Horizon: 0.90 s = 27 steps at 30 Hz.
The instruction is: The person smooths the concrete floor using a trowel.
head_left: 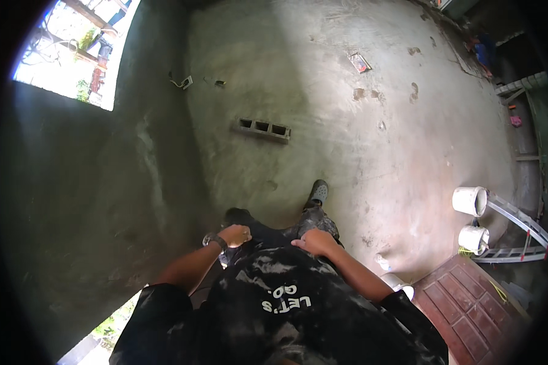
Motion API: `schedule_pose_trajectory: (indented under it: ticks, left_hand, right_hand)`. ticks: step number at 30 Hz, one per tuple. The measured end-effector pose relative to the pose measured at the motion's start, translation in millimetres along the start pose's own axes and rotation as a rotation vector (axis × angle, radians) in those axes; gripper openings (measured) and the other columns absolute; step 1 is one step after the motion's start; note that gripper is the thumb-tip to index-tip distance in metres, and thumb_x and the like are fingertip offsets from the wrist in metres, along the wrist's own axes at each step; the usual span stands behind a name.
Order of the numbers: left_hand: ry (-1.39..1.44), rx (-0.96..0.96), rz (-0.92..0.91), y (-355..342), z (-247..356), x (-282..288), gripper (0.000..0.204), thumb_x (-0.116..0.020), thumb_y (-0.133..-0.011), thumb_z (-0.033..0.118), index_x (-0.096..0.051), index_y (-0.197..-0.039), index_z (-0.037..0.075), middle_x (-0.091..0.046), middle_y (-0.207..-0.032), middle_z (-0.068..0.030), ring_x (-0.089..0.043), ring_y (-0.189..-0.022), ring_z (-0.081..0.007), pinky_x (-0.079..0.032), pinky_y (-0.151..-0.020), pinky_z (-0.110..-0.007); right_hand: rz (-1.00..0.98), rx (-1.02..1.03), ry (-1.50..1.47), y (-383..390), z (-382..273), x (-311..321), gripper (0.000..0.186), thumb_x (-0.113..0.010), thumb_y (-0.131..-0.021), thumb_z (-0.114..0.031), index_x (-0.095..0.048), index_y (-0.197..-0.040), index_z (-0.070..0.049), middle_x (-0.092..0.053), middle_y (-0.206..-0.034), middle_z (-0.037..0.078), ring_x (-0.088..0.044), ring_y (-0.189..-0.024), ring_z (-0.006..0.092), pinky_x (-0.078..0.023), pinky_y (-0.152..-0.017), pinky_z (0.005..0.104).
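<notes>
My left hand [234, 235], with a dark watch at the wrist, is closed against my dark clothing at waist level. My right hand [310, 242] is also closed there, a little to the right. What either holds, if anything, is hidden. Below them show my camouflage trousers [319, 224] and a grey perforated shoe [318, 193] on the concrete floor [359, 152]. A grey hollow concrete block [262, 137] lies ahead of my feet.
A grey wall [103, 182] with a window opening [67, 48] rises at left. At right are white buckets [469, 201], an aluminum ladder [517, 219] and a reddish panelled door [444, 298]. Small debris [359, 62] and a blue shape [484, 52], too small to identify, lie farther ahead.
</notes>
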State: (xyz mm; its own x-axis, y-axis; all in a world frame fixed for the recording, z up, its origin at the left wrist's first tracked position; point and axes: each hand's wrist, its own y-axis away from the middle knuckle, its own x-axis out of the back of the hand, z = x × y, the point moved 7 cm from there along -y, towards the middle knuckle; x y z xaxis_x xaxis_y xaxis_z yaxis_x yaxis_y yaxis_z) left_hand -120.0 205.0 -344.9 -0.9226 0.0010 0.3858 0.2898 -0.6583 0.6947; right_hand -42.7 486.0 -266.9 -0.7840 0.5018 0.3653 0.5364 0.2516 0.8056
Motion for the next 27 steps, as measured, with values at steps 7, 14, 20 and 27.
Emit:
schedule_pose_trajectory:
  ticks: [7,14,20,27]
  left_hand:
    - [0.094,-0.227,-0.203,-2,80,3,0.035,-0.052,-0.108,0.031,-0.07,-0.111,0.001,-0.071,-0.101,-0.0194,-0.068,-0.099,-0.0399,-0.053,-0.09,-0.048]
    - [0.252,-0.145,-0.227,-28,121,66,0.031,-0.055,-0.107,0.028,-0.072,-0.113,0.003,-0.073,-0.105,-0.018,-0.07,-0.1,-0.0363,-0.054,-0.089,-0.046]
    - [0.253,-0.217,-0.263,-101,130,126,0.034,-0.06,-0.104,0.035,-0.075,-0.11,0.005,-0.075,-0.107,-0.0184,-0.07,-0.104,-0.0379,-0.054,-0.09,-0.045]
    - [0.339,-0.129,-0.34,-121,73,227,0.039,-0.063,-0.102,0.041,-0.076,-0.11,0.005,-0.077,-0.106,-0.0173,-0.072,-0.102,-0.0334,-0.054,-0.089,-0.044]
  right_hand:
    - [-0.051,0.002,-0.164,12,71,49,0.063,-0.057,-0.099,-0.064,-0.079,-0.093,-0.005,-0.076,-0.101,0.023,-0.071,-0.101,0.0441,-0.054,-0.091,0.0546]
    - [-0.099,-0.033,-0.122,-10,86,97,0.063,-0.06,-0.097,-0.063,-0.077,-0.087,-0.003,-0.074,-0.092,0.024,-0.071,-0.09,0.0433,-0.054,-0.082,0.0511]
    - [-0.066,-0.195,-0.185,-28,91,157,0.063,-0.062,-0.097,-0.062,-0.076,-0.084,-0.002,-0.073,-0.085,0.023,-0.072,-0.081,0.0376,-0.053,-0.076,0.0477]
    - [-0.168,-0.217,-0.03,-81,5,253,0.058,-0.061,-0.098,-0.059,-0.078,-0.091,-0.004,-0.076,-0.093,0.023,-0.073,-0.094,0.0413,-0.055,-0.083,0.0484]
